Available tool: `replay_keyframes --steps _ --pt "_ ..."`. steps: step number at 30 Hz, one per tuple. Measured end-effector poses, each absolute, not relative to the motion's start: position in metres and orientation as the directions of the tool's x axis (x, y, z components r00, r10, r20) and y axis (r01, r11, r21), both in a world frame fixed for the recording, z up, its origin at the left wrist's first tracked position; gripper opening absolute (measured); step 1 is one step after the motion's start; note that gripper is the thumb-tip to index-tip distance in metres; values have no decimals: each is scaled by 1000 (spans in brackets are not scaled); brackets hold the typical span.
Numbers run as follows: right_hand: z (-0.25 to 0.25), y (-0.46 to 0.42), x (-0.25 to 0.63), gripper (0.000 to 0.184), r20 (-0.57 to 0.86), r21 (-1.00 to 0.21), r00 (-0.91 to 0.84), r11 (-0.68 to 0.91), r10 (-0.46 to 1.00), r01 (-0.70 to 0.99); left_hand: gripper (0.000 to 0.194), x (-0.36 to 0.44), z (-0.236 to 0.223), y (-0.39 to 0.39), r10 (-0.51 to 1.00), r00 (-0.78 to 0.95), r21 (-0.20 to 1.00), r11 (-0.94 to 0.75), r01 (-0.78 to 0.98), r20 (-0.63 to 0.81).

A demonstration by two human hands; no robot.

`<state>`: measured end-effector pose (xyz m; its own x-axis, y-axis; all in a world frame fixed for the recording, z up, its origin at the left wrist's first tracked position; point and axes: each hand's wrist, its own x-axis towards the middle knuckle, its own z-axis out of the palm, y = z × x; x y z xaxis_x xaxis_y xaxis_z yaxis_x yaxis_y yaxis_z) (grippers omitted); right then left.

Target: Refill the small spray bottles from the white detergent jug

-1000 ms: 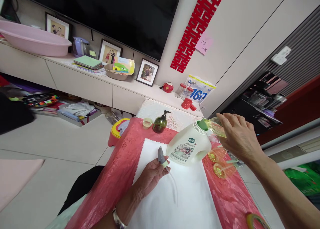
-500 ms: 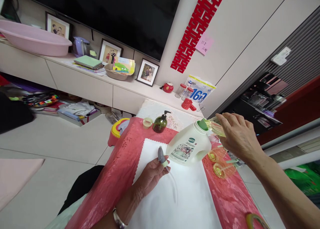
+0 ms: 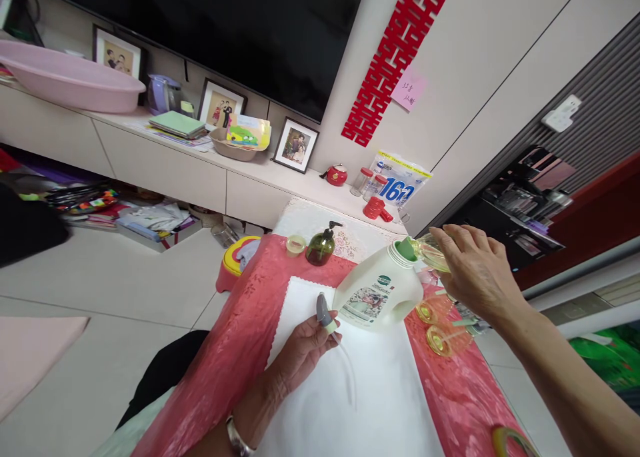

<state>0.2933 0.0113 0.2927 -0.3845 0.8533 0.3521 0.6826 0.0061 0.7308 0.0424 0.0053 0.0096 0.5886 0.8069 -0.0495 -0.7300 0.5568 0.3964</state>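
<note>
My left hand [image 3: 307,350] pinches a grey pump head [image 3: 323,308], its thin clear tube [image 3: 350,377] hanging down over the white mat [image 3: 295,310]. A white detergent jug [image 3: 370,297] stands uncapped on that mat, near my left fingertips, with green [image 3: 405,249] showing in its mouth. In my right hand [image 3: 480,274] is a clear bottle [image 3: 433,252] with pale yellow liquid, tipped so its neck end meets the jug's mouth. The fingers partly cover this bottle, and I cannot make out how fast liquid flows.
Behind the mat stand a dark green pump bottle [image 3: 321,247] and a small pale tub [image 3: 295,245]. Yellowish glasses [image 3: 443,340] lie or stand on the red table cover [image 3: 425,384] at right. A tape roll [image 3: 513,442] is at the near right edge. A yellow-red stool [image 3: 231,264] stands left.
</note>
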Motion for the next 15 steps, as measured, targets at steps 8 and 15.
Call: replay_keyframes --steps 8,15 --pt "295 12 289 59 346 747 -398 7 849 665 39 41 15 4 806 585 418 564 -712 -91" --pt "298 12 287 58 341 764 -412 6 845 645 36 41 13 4 808 583 422 558 -714 -83"
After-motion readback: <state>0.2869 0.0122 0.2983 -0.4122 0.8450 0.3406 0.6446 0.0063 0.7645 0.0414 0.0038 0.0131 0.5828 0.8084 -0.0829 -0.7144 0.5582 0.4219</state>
